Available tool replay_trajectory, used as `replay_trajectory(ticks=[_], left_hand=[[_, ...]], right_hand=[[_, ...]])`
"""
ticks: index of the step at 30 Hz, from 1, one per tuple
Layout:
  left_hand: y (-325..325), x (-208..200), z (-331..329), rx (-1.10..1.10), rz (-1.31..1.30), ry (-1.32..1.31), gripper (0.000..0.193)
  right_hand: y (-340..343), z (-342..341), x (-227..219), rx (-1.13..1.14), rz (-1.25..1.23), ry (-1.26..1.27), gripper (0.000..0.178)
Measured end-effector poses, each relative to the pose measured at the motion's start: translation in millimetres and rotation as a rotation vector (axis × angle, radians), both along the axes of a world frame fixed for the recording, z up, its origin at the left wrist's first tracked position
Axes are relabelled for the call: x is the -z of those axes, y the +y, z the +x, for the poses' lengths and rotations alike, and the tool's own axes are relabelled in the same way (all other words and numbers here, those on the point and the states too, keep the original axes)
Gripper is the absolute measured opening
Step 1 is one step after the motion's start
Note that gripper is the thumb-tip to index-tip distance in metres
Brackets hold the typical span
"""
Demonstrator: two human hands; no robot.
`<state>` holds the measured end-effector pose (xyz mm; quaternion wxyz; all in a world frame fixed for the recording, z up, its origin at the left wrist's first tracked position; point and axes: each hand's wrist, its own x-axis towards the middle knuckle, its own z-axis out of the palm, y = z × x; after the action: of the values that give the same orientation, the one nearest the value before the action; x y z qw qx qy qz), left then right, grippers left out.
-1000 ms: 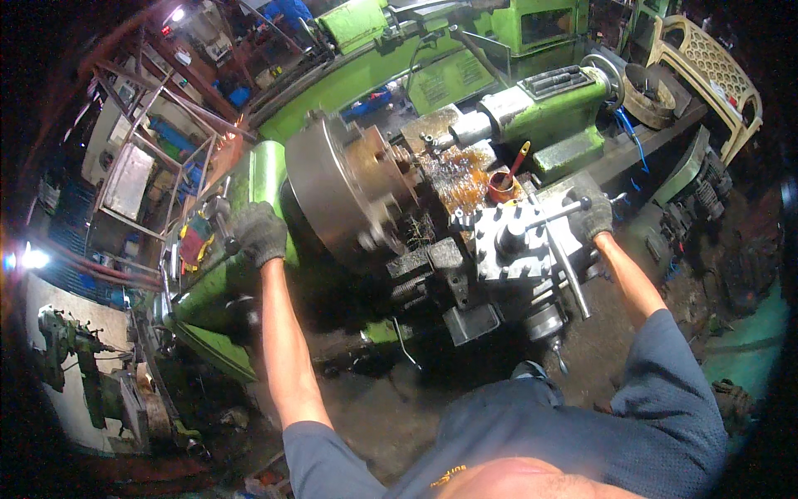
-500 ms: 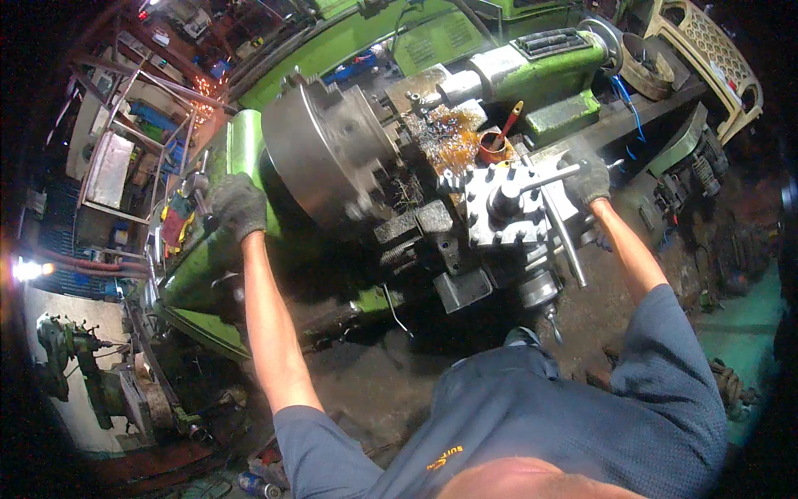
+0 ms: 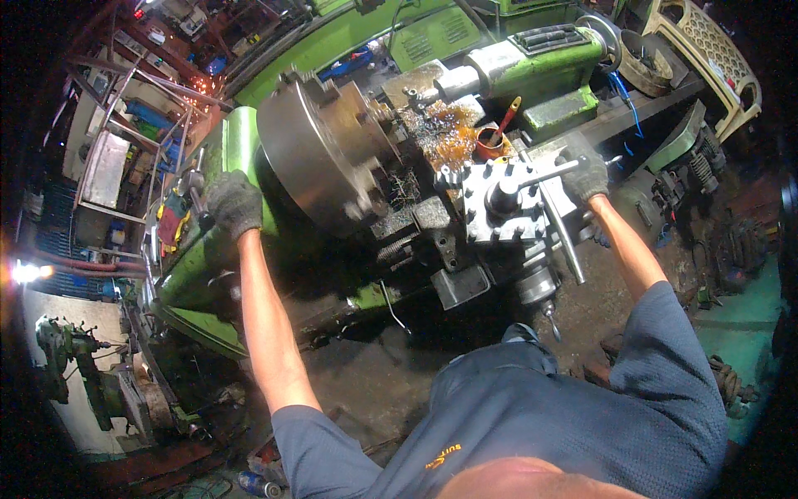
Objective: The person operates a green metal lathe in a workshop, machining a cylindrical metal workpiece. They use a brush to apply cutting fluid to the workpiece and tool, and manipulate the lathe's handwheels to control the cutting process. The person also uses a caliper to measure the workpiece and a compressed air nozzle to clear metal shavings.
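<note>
My left hand, in a dark grey glove, is closed at the green headstock of a lathe, beside a metal lever; the fingertips are hidden. Right of it a large steel chuck grips a round workpiece, and its jaws are smeared by motion. My right hand, gloved too, is closed at the right side of the square tool post. The end of the tool post's lever crosses in front of these fingers, which hide whatever they hold.
A red pot with a brush stands behind the tool post, near oily metal chips. The green tailstock is at the back right, by a round pan and a beige plastic chair. Sparks fly at far left.
The chuck's jaws sit at a different angle and look less smeared. Both hands keep their places on the lathe, while the whole view has shifted slightly.
</note>
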<state>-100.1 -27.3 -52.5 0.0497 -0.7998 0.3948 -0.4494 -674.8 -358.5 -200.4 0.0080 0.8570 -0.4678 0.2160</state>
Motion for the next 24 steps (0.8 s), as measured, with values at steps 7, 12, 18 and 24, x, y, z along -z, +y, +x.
replay_trajectory(ticks=[7, 12, 18, 24], left_hand=[[0, 7, 8, 0.009, 0.006, 0.031, 0.015], [-1, 4, 5, -0.036, -0.004, 0.019, 0.013], [-2, 3, 1, -0.038, 0.032, 0.019, 0.016], [0, 7, 12, -0.065, 0.010, -0.004, 0.019]], right_hand=[[4, 0, -3, 0.017, 0.025, -0.048, 0.020], [0, -1, -1, -0.005, 0.034, -0.039, 0.021], [-1, -2, 0, 0.016, 0.063, -0.061, 0.023], [2, 1, -3, 0.020, 0.053, -0.055, 0.018]])
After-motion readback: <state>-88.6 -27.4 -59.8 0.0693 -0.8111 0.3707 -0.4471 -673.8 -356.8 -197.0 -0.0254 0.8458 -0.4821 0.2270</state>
